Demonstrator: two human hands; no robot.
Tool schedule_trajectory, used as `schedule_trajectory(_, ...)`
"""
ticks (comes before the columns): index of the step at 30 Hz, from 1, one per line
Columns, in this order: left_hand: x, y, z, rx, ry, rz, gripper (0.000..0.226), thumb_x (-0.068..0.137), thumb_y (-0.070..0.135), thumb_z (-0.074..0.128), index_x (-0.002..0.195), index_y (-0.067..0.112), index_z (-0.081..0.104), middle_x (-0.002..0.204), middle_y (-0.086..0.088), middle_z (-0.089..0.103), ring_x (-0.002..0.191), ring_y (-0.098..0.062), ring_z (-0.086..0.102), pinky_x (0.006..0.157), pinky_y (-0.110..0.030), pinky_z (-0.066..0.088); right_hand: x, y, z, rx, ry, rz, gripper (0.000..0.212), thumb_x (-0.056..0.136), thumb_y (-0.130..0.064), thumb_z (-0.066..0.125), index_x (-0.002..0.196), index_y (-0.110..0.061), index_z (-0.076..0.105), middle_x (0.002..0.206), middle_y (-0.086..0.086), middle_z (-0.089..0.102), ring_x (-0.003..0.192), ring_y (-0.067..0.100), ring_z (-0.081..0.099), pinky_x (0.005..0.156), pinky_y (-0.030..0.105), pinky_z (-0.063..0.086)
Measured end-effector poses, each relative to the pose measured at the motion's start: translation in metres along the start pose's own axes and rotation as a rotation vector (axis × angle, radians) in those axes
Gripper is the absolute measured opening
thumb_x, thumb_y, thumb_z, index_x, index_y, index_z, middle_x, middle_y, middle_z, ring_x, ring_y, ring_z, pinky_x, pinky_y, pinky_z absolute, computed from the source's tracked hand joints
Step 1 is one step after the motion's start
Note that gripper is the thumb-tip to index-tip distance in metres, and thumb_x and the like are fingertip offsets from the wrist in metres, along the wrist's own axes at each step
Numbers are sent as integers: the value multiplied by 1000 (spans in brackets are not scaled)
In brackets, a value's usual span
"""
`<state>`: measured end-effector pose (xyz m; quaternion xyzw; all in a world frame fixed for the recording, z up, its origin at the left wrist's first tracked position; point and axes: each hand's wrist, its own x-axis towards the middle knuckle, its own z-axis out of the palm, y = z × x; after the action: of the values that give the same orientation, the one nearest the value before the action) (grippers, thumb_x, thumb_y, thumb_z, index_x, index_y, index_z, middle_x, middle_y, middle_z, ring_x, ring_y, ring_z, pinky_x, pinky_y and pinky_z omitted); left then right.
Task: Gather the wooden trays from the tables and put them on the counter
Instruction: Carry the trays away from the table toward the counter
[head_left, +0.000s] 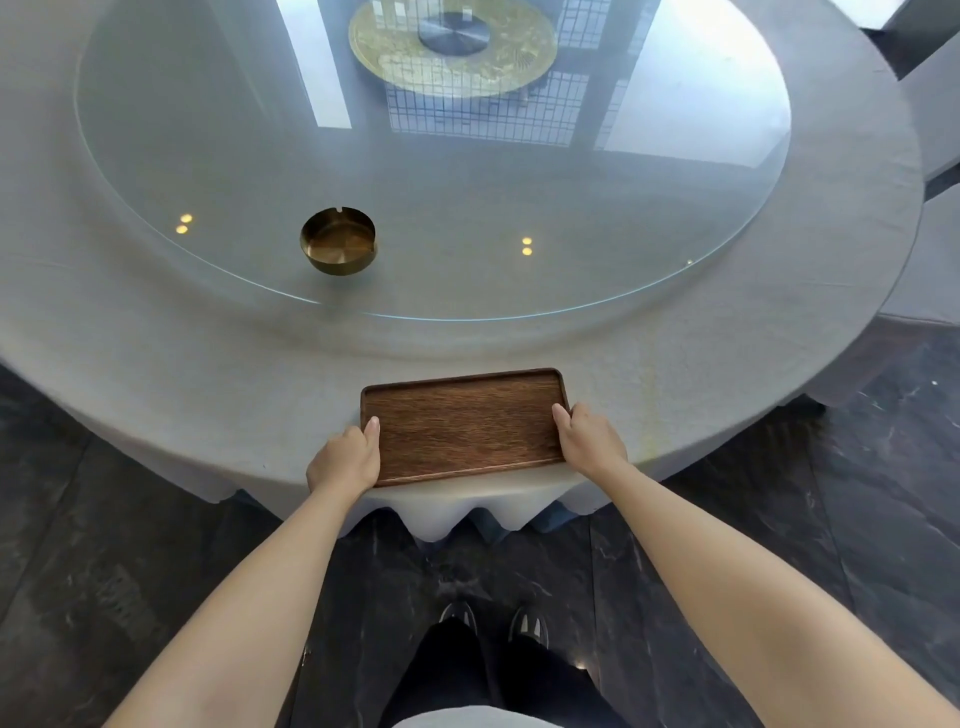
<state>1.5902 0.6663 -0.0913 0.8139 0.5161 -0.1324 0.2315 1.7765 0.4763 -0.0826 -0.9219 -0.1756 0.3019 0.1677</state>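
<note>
A dark brown rectangular wooden tray (465, 423) lies at the near edge of a round table covered in grey cloth (727, 364). My left hand (345, 460) grips the tray's left short side, thumb on the rim. On the opposite short side my right hand (589, 439) holds the tray the same way. The tray holds nothing, and whether it rests on the cloth or is just off it I cannot tell.
A large round glass turntable (208, 130) covers the table's middle, with a brass ashtray (338, 239) on it near its front rim. A gold disc (452, 47) sits at the centre. Dark marble floor (104, 571) lies below; another grey-clothed table (930, 270) stands at the right.
</note>
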Motion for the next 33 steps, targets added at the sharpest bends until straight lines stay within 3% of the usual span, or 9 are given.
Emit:
schedule_trajectory(3,4,-1,3,-59,-26,-30,67,97,45,13,113,-2,57,116,-23,61,108,-38,56,90,-42,45,3,-2,-1,26,-21,19,57,98,-44,23,113,2,53,114,23,60,104,37,56,86,41,44)
schedule_trajectory(8,10,-5,6,-122,-48,-37,69,96,48,12,117,-2,55,118,-24,60,110,-39,55,93,-43,43,6,0,-2,92,-76,30,58,99,-45,20,101,-1,58,110,20,62,99,34,56,87,40,43)
schedule_trajectory(10,11,-5,4,-139,-49,-32,68,96,48,14,117,-2,55,119,-25,59,111,-40,54,94,-43,43,6,1,-1,144,-82,37,55,99,-44,21,92,-3,58,101,18,59,96,33,55,84,38,41)
schedule_trajectory(13,11,-4,3,-205,-47,-28,66,96,48,18,117,-2,55,119,-26,58,112,-41,53,94,-43,42,7,3,3,218,-56,39,49,99,-43,23,63,-16,42,79,6,52,84,26,49,75,34,37)
schedule_trajectory(15,11,-5,4,-243,-39,-6,65,96,48,19,113,-2,57,115,-26,60,108,-41,54,91,-43,43,5,5,6,250,-37,46,48,99,-43,23,60,-19,39,68,0,46,81,25,49,72,33,36)
schedule_trajectory(20,9,10,7,-275,14,79,61,96,45,26,95,-6,59,102,-26,63,92,-37,56,77,-39,41,-5,22,3,295,11,76,47,98,-45,23,68,-16,45,75,2,51,81,24,50,72,32,36)
schedule_trajectory(27,-5,102,7,-235,-25,271,59,97,41,29,96,-9,61,108,-32,63,103,-44,55,81,-41,39,-28,81,-45,401,151,228,60,97,-50,22,109,-3,57,102,13,61,95,28,58,84,39,45)
schedule_trajectory(33,-42,222,35,-246,-119,435,55,97,42,31,96,-5,58,109,-30,62,106,-40,54,77,-36,34,-50,174,-112,505,326,375,61,95,-53,24,109,-4,58,113,16,63,102,31,60,89,43,48)
